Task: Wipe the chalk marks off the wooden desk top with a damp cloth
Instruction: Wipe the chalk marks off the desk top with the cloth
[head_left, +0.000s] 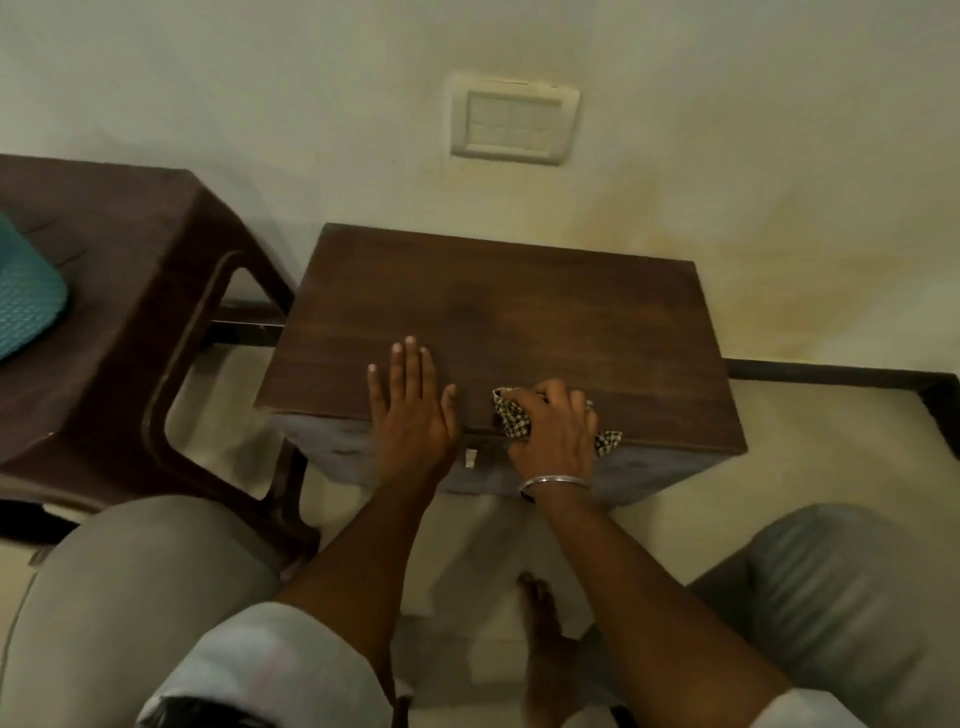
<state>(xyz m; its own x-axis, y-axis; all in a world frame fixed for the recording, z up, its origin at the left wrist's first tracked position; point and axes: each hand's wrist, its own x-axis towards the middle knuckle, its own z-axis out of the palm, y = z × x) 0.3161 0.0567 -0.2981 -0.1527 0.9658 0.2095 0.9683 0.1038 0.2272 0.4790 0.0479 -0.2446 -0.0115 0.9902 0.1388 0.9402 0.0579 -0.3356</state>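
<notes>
A small dark wooden desk (519, 306) stands against the wall in front of me. I see no chalk marks on its top in this dim, slightly blurred view. My left hand (410, 405) lies flat on the near left part of the top, fingers spread, holding nothing. My right hand (556, 421) presses a checked cloth (511, 415) onto the desk's near edge. The cloth is bunched under the fingers, with a corner poking out at the right by my wrist, which wears a metal bangle.
A dark brown plastic stool (130, 312) stands to the left, with a teal mat (26, 291) on it. A switch plate (514, 122) is on the stained wall behind the desk. My knees (156, 582) and a bare foot (545, 623) are below.
</notes>
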